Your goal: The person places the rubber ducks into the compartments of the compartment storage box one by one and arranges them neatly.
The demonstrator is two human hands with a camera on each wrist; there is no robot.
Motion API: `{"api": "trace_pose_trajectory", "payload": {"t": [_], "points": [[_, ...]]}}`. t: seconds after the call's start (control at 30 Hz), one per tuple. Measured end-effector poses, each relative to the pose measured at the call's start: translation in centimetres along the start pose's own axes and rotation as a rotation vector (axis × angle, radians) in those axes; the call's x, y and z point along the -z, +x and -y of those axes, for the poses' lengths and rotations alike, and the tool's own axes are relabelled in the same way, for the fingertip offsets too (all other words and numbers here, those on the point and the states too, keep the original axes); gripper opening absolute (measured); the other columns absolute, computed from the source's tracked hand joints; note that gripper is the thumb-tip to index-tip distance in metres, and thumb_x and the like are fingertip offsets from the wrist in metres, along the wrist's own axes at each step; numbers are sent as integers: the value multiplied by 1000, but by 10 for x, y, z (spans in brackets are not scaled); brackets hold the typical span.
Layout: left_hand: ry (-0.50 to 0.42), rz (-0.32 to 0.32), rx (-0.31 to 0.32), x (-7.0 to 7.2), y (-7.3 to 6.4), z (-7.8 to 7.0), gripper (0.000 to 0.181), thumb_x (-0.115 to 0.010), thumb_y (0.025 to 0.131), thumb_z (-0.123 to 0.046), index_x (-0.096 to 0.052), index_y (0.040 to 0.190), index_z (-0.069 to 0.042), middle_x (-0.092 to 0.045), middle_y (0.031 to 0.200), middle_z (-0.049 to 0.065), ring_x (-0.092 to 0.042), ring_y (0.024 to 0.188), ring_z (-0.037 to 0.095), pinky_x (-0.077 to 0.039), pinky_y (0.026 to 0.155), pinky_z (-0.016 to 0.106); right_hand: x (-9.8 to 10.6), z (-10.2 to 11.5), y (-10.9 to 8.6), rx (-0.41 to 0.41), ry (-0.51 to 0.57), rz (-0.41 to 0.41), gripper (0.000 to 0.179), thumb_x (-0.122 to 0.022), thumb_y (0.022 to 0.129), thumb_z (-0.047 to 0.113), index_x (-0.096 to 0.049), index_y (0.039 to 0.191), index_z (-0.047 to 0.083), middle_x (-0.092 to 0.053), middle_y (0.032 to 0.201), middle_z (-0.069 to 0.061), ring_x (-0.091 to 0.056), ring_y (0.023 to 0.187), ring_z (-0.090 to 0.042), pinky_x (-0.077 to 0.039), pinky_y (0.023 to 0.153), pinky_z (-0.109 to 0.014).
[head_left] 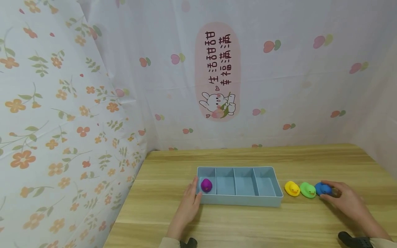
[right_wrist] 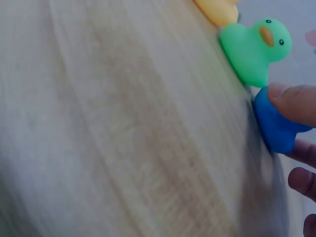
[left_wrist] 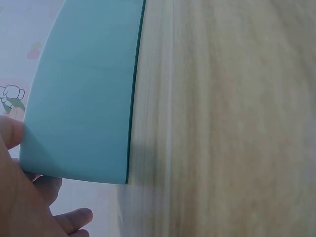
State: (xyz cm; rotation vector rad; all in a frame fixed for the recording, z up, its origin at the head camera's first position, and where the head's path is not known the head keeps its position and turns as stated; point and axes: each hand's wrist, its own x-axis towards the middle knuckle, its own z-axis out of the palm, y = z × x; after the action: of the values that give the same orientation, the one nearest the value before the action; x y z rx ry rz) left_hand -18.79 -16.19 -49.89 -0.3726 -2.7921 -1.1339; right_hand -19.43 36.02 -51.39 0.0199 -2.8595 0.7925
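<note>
A light blue tray with several compartments (head_left: 240,199) lies on the table. In its leftmost compartment sits a purple rubber duck (head_left: 206,185). My left hand (head_left: 187,203) holds the tray's left end, with the thumb at the front corner and fingers along the end wall. To the right of the tray, a yellow duck (head_left: 292,188), a green duck (head_left: 308,190) and a blue duck (head_left: 322,189) stand in a row. My right hand (head_left: 345,199) grips the blue duck (right_wrist: 276,123) between thumb and fingers, partly covering it. The green duck (right_wrist: 252,52) is right beside it.
The wooden table (head_left: 248,227) reaches back to a white printed curtain (head_left: 279,86). Another curtain with orange flowers (head_left: 62,137) hangs along the left side. Dark straps show at both wrists.
</note>
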Motion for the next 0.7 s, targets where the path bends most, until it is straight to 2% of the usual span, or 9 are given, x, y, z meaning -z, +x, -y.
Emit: {"api": "trace_pose_trajectory", "payload": {"t": [0.2,0.4,0.6,0.63,0.7], "points": [[5,1,3,0,0,1,56,-38,103,-26,-21,152,-5,-29,154,18,-25,139,47,-24,112,60,-2,-7,-2,-32,48,44,68,-67,88,40,-48,131,-9,-43,124,-42,-47,104,-58,-45,74,-63],[-1,3,12,1,-1,0,56,-37,103,-28,-21,152,-7,-29,154,19,-25,139,48,-24,111,61,-2,-10,-4,-18,55,-7,61,-69,87,34,-52,126,-10,-47,121,-40,-49,102,-58,-45,73,-62],[4,9,14,1,-1,0,56,-37,103,-27,-21,152,-7,-29,154,18,-25,139,47,-24,112,60,-1,-10,-5,-18,63,-10,58,-67,89,33,-53,125,-9,-48,121,-40,-52,101,-57,-45,71,-62],[4,9,16,1,-1,0,56,-37,103,-27,-21,152,-7,-29,154,18,-25,140,46,-24,112,60,-1,-10,-5,-21,58,-12,58,-67,89,34,-53,125,-9,-48,121,-39,-53,100,-55,-45,71,-61],[1,6,9,0,-1,0,55,-38,103,-24,-21,152,-6,-28,155,17,-25,139,47,-24,112,60,0,-11,-6,-36,53,-17,59,-67,89,37,-54,124,-8,-50,121,-38,-63,91,-29,-45,70,-58]]}}
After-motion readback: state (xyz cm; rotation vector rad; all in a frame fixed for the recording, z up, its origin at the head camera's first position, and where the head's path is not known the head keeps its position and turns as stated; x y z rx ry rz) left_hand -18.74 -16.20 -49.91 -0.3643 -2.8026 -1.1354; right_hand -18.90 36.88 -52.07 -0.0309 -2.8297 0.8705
